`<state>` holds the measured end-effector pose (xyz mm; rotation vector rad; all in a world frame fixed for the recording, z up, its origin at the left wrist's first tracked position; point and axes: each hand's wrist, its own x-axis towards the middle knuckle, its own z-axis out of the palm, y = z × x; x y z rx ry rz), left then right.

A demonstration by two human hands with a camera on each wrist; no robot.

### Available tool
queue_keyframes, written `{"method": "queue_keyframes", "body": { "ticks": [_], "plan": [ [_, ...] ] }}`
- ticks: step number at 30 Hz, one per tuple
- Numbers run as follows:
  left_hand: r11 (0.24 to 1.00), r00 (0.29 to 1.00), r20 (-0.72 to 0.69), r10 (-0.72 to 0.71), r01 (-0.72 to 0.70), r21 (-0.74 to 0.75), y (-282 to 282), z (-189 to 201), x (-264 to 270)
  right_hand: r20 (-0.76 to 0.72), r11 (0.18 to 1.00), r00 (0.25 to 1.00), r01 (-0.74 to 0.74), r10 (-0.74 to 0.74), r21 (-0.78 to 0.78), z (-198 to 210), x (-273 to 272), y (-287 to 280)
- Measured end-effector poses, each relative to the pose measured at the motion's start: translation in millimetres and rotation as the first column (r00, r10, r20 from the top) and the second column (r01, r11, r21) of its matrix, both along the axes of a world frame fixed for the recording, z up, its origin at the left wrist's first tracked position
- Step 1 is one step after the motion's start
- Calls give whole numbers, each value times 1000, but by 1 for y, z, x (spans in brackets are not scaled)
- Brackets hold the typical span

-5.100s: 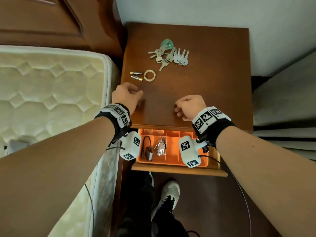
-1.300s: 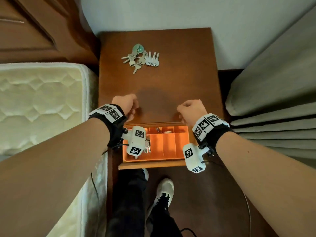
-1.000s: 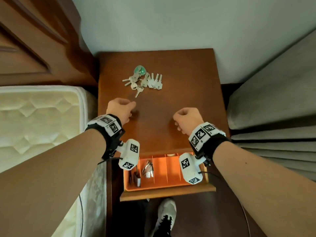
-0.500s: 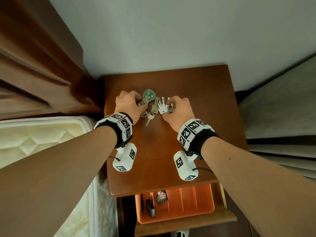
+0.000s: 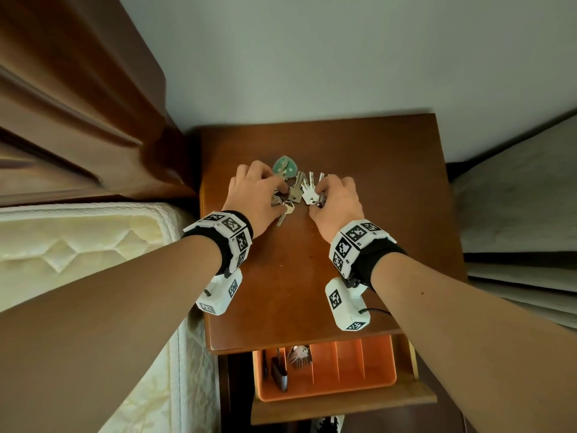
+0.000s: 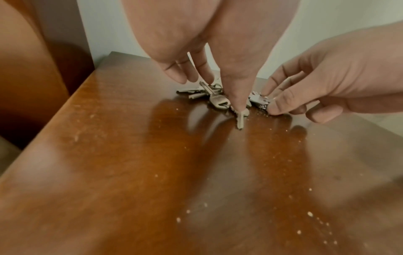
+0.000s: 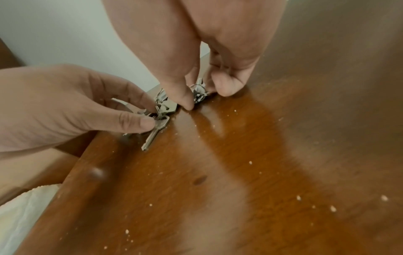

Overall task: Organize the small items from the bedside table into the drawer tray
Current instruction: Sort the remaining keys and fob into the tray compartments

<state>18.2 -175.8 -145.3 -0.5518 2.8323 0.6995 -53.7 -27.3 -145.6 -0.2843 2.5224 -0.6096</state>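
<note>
Keys [image 5: 296,190] lay in two bunches at the back of the surface [image 5: 312,260]; your left hand [image 5: 253,195] pinched the left bunch, your right hand [image 5: 338,198] pinched the right bunch, fingers [image 6: 240,101] curled. Orange tray [image 5: 368,381] sat in the open drawer below

Soft, even daylight fills the head view, which stays fairly sharp though its wide lens bends the dark wooden headboard [image 5: 71,98] and pale wall at the edges. In both wrist views the glossy brown wooden bedside table [image 6: 113,169] shows pale sheen along its left edge and dark finger shadows mid-surface. Its near edge smears into blur.
</note>
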Motion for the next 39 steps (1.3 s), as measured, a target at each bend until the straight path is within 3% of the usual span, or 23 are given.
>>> {"method": "queue_keyframes", "body": {
  "ticks": [4, 12, 18, 22, 25, 28, 31, 34, 35, 36, 37, 39],
  "plan": [
    [996, 999, -4, -54, 53, -72, 1, -3, 0, -27, 996, 998, -50, 52, 74, 0, 0, -1],
    [992, 993, -54, -108, 104, -77, -2, -4, 5, -156, 979, 975, -132, 157, 157, 3, 0, -5],
    [993, 996, -81, 48, -38, 113, -9, -7, 15, -208, 992, 972, -95, 111, 85, 6, 0, 4],
    [910, 964, -57, 261, -226, 347, -15, 4, 12, -170, 999, 985, 19, -12, 41, 7, -4, 4],
    [720, 887, -38, 461, -348, 601, -15, 17, 6, -159, 990, 977, 143, -141, 0, 8, -12, 5],
    [528, 765, -11, 643, -433, 731, -18, 21, 3, -89, 967, 964, 245, -251, -71, 6, -21, 6],
    [167, 572, 125, 811, -431, 887, -22, 22, -4, -9, 929, 940, 336, -341, -155, 5, -26, 6],
    [-246, 433, 390, 813, -352, 903, -18, 33, -8, 42, 911, 932, 361, -360, -199, 7, -26, 6],
    [-353, 404, 470, 785, -333, 874, -17, 35, -8, 64, 908, 931, 364, -359, -208, 9, -25, 5],
    [-417, 383, 525, 760, -333, 846, -17, 34, -8, 74, 909, 934, 357, -350, -215, 10, -26, 6],
    [-435, 376, 553, 743, -358, 827, -16, 34, -8, 86, 911, 935, 354, -344, -212, 13, -25, 5],
    [-348, 400, 538, 742, -455, 820, -16, 28, -8, 128, 899, 930, 365, -344, -242, 18, -26, 5]
  ]
}}
